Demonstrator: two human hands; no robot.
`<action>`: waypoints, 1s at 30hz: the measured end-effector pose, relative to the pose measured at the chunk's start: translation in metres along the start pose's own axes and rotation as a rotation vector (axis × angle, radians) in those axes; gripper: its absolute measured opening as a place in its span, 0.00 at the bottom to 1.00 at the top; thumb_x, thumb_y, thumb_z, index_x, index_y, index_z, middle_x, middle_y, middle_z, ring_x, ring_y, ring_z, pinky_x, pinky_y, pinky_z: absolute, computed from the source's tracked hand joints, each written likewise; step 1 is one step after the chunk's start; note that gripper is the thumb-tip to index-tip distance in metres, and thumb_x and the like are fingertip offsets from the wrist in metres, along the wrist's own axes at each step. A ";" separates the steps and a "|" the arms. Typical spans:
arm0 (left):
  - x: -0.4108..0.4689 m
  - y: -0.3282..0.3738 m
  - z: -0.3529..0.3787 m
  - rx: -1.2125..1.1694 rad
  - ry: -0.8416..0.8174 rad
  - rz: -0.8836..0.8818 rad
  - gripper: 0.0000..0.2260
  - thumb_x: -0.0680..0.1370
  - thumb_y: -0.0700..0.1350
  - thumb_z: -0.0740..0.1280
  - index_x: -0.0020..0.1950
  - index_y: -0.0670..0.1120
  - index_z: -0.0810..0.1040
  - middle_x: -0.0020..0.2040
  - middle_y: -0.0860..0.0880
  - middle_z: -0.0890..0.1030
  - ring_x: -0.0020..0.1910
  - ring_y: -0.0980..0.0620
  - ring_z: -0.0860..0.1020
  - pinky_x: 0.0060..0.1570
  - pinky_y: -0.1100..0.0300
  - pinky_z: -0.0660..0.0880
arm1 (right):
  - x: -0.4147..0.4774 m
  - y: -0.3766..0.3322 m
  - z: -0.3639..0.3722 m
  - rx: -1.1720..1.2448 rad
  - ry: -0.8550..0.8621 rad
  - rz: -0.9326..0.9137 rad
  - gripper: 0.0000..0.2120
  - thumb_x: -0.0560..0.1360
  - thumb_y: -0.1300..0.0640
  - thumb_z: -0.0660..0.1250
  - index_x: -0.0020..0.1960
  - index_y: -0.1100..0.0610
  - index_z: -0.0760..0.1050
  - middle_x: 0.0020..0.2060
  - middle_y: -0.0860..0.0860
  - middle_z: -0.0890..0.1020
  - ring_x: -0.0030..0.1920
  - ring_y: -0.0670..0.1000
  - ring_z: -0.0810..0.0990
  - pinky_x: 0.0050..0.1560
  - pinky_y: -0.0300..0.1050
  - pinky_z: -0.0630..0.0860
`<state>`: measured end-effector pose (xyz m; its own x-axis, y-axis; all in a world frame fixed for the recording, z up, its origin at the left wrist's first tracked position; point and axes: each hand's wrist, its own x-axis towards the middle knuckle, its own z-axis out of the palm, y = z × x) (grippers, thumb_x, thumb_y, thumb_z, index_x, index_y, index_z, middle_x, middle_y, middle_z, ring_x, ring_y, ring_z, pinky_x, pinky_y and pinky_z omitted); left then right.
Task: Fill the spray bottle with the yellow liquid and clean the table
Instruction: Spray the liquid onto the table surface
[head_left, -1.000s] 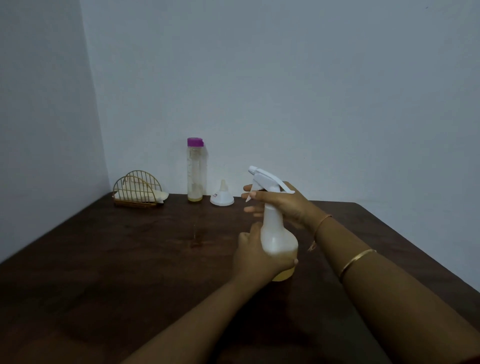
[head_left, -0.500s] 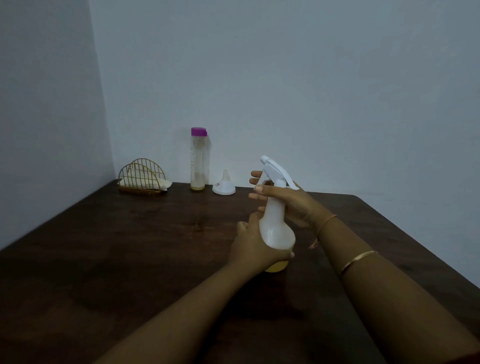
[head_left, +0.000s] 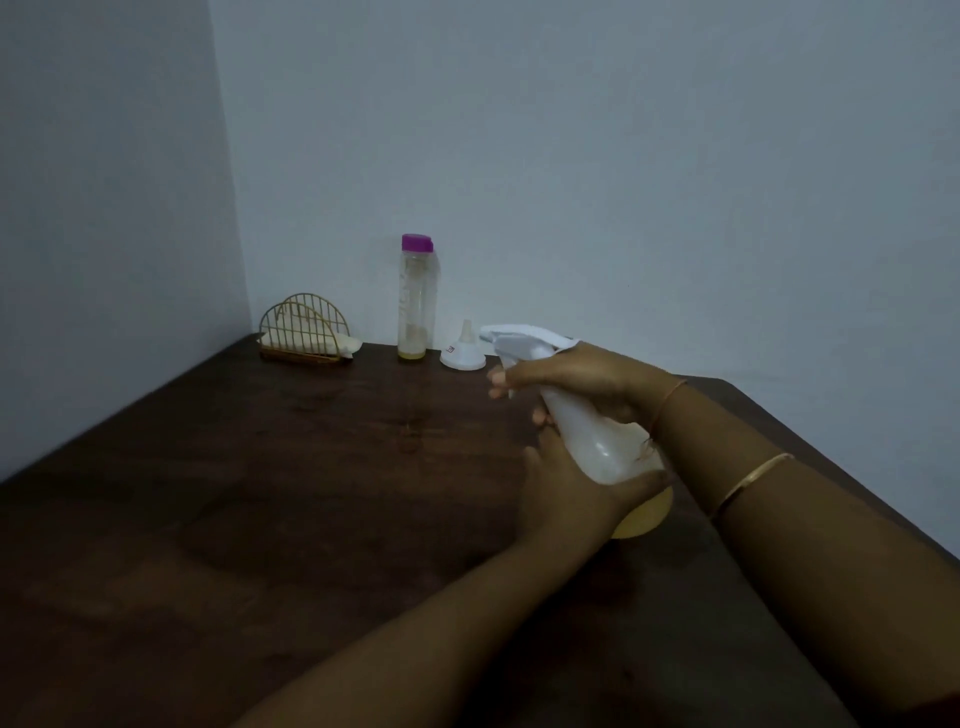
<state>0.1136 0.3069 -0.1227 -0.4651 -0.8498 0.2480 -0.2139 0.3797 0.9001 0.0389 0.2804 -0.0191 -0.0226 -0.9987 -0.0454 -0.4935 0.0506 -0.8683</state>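
Note:
I hold a white spray bottle (head_left: 597, 441) above the dark wooden table (head_left: 260, 493), tilted with its nozzle pointing left. Yellow liquid shows in its base. My right hand (head_left: 582, 382) is wrapped round its neck under the trigger head. My left hand (head_left: 566, 491) cups the lower body from the left. A tall clear bottle (head_left: 414, 301) with a purple cap stands at the back by the wall, with a little yellow liquid at its bottom. A white funnel (head_left: 463, 353) rests upside down beside it.
A gold wire holder (head_left: 304, 330) with pale cloths or napkins sits in the back left corner. Walls close the table at the back and left. The table's right edge (head_left: 831, 457) runs diagonally past my right forearm.
The spray bottle has gone from upright to tilted left, and its head has dropped lower. Both hands kept their hold. The view has shifted slightly.

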 end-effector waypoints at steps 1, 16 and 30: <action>-0.002 0.000 0.002 -0.027 -0.022 0.022 0.50 0.59 0.68 0.72 0.73 0.50 0.56 0.69 0.50 0.66 0.66 0.51 0.68 0.62 0.49 0.71 | 0.000 -0.002 0.001 -0.049 -0.025 0.038 0.12 0.71 0.51 0.72 0.53 0.51 0.78 0.49 0.55 0.84 0.29 0.49 0.77 0.31 0.41 0.76; 0.003 -0.002 -0.009 0.144 -0.005 0.046 0.41 0.58 0.70 0.68 0.66 0.56 0.58 0.58 0.50 0.67 0.58 0.47 0.72 0.54 0.50 0.73 | -0.001 0.000 0.019 -0.094 0.712 -0.135 0.07 0.69 0.60 0.66 0.43 0.62 0.79 0.33 0.55 0.83 0.25 0.50 0.82 0.34 0.45 0.77; -0.006 0.000 -0.001 -0.105 -0.125 0.037 0.36 0.60 0.66 0.69 0.63 0.51 0.70 0.56 0.53 0.77 0.54 0.57 0.77 0.53 0.54 0.77 | 0.018 0.003 0.015 -0.292 -0.005 0.177 0.17 0.70 0.53 0.71 0.54 0.64 0.78 0.36 0.56 0.81 0.24 0.48 0.76 0.27 0.39 0.74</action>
<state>0.1176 0.3113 -0.1237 -0.5756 -0.7814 0.2412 -0.1070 0.3643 0.9251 0.0497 0.2626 -0.0297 -0.1260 -0.9745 -0.1855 -0.7104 0.2192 -0.6688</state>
